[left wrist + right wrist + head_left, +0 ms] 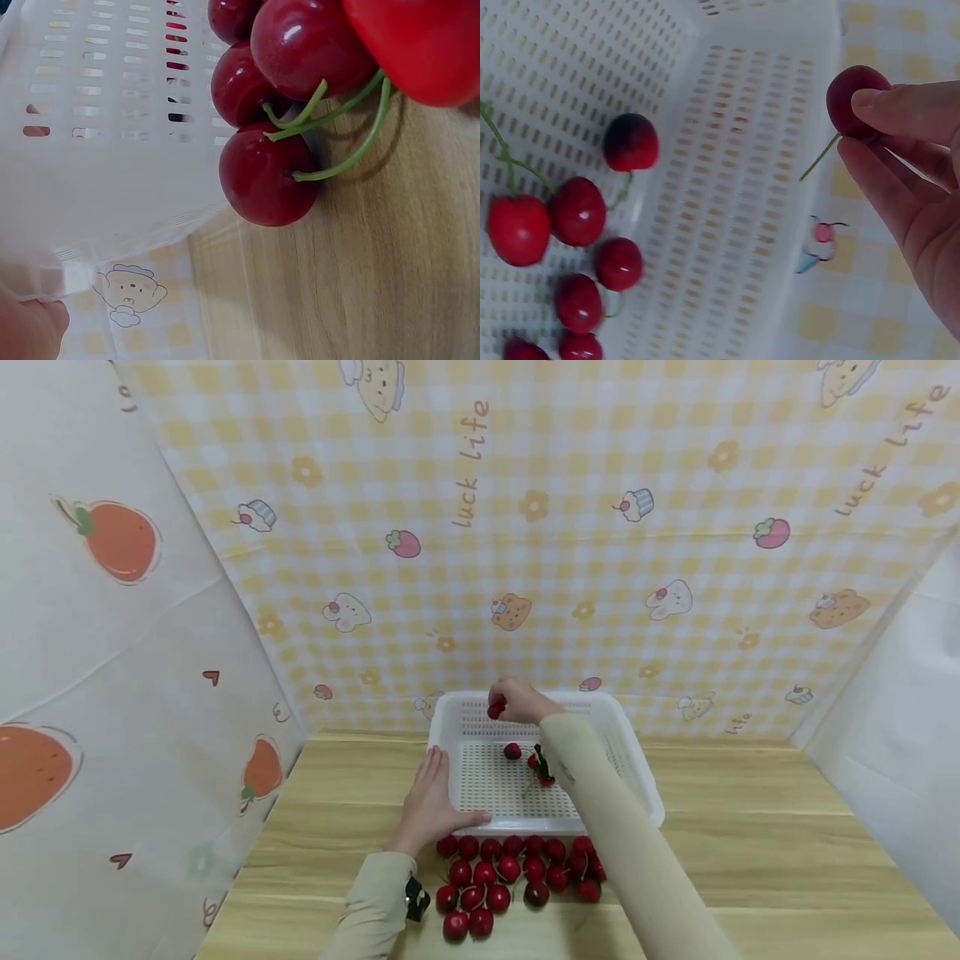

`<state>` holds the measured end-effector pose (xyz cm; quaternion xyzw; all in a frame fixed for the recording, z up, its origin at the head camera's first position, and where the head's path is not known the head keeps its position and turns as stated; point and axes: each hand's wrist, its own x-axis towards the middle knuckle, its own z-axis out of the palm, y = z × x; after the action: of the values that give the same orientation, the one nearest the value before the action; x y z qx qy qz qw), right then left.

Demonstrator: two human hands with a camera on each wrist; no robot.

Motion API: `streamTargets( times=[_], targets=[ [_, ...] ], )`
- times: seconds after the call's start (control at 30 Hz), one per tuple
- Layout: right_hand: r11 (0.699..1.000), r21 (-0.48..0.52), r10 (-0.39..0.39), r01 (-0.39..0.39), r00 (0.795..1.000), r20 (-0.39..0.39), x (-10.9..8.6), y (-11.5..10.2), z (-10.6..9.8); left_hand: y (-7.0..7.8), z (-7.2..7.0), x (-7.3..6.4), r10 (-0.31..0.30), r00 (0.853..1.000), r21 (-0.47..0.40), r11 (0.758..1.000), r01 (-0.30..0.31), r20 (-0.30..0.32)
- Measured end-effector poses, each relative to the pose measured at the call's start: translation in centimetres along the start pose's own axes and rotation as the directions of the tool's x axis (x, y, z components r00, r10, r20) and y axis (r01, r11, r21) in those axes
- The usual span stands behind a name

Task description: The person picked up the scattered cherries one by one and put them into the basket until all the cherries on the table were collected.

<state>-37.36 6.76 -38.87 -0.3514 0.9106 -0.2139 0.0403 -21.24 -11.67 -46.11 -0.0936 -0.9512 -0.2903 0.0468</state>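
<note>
A white perforated plastic basket (517,827) stands against the patterned cloth. My left hand (432,802) rests on its near left corner, fingers fairly straight along the left rim and thumb on the front rim. In the left wrist view, part of that hand (30,330) touches the basket wall (112,180). Over the basket's far side, my right hand (521,700) pinches a dark red cherry (855,94) between thumb and fingers, its green stem pointing down. Several cherries (577,211) lie on the basket floor, one of them dark-topped (631,142); my right forearm hides some in the head view.
Rows of cherries with stems (498,897) lie on the wooden table (787,852) in front of the basket, between my forearms. A yellow checked cloth (585,560) hangs behind, and a white printed cloth (172,652) borders the left side.
</note>
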Motion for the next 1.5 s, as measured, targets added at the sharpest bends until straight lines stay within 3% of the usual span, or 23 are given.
streamTargets(
  times=[0.13,0.23,0.43,0.57,1.0,1.13,1.4,1.5],
  targets=[
    [0.983,0.122,0.129,-0.140,0.987,0.096,0.6,0.6,1.1,0.2,-0.3,-0.1,-0.002,1.000,-0.005,1.000,0.002,0.000],
    [0.967,0.111,0.215,-0.230,0.967,0.135,0.4,0.3,1.7,0.4,-0.5,-0.1,0.001,1.000,-0.007,1.000,-0.001,-0.006],
    [0.937,0.090,0.322,-0.339,0.933,0.157,0.1,0.6,3.5,0.3,-0.3,-0.1,0.009,1.000,0.001,1.000,-0.009,-0.006],
    [0.931,0.105,0.328,-0.349,0.928,0.180,0.3,0.7,4.6,-0.1,0.1,-0.1,0.000,1.000,0.027,1.000,0.000,-0.007],
    [0.937,-0.010,0.343,-0.348,0.919,0.196,1.3,1.1,6.8,-0.1,0.3,0.1,0.006,1.000,0.017,1.000,-0.005,-0.023],
    [0.949,-0.052,0.315,-0.311,0.929,0.194,1.3,1.0,6.8,0.0,0.1,0.2,0.002,1.000,0.006,1.000,-0.002,-0.026],
    [0.945,-0.058,0.325,-0.320,0.916,0.235,0.9,0.6,6.8,0.1,0.0,0.0,0.002,1.000,0.006,1.000,-0.002,-0.029],
    [0.951,-0.066,0.309,-0.302,0.925,0.221,0.9,0.7,6.9,0.0,0.0,0.0,0.003,1.000,0.007,1.000,-0.003,-0.029]
  ],
)
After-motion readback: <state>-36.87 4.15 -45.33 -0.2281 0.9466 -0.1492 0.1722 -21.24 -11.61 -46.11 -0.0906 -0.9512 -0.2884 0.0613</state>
